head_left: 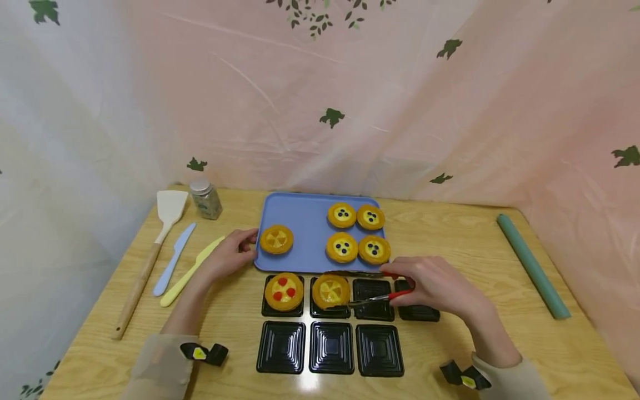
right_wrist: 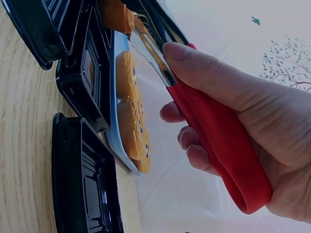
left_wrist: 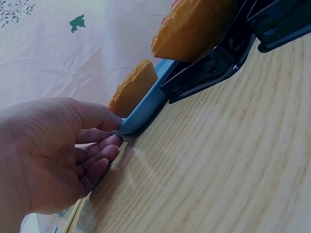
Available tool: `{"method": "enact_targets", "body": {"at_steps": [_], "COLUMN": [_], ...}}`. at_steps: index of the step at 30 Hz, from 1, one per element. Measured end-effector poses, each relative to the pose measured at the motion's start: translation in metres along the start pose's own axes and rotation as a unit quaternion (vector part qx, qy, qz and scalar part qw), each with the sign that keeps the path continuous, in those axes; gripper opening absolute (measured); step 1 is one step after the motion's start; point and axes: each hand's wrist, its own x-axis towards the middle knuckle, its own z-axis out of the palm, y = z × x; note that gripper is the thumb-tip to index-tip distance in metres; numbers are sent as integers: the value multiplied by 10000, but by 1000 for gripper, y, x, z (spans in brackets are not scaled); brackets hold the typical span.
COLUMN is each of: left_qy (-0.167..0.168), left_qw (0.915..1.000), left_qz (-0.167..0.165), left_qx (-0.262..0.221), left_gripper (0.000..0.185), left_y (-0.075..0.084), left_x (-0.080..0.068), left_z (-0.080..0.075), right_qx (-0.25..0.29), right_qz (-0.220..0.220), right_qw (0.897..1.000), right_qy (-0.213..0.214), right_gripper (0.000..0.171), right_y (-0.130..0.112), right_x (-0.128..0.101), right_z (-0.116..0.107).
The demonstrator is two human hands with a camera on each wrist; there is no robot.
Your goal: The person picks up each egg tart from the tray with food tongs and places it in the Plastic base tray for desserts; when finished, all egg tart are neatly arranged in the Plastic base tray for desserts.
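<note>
The right hand (head_left: pixel 436 286) grips red-handled tongs (head_left: pixel 372 287) around an orange tart (head_left: pixel 330 291) just below the blue tray (head_left: pixel 305 233); the left hand (head_left: pixel 229 254), fingers relaxed, touches the tray's corner.

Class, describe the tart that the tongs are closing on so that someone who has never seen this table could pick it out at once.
Start at the blue tray in the middle of the wooden table; just in front of it runs a row of black square cups. The tart sits in the second cup from the left, between the tips of the red-handled tongs. Its top shows pale yellow wedges, while its left neighbour carries red pieces.
</note>
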Motion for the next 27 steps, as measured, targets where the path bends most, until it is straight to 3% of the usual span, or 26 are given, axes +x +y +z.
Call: {"method": "enact_targets", "body": {"at_steps": [27], "left_qy": [-29], "left_qw": [10000], "left_qz": [-53], "left_qx": [-52], "left_gripper": [63], "left_y": [1], "left_x": [-1], "left_z": [1], "right_qx": [-50], "right_qz": [-34], "right_qw": [9999], "right_qy": [80], "right_gripper": [59], "right_y": [-3], "right_x": [-2], "right_z": [-2]}}
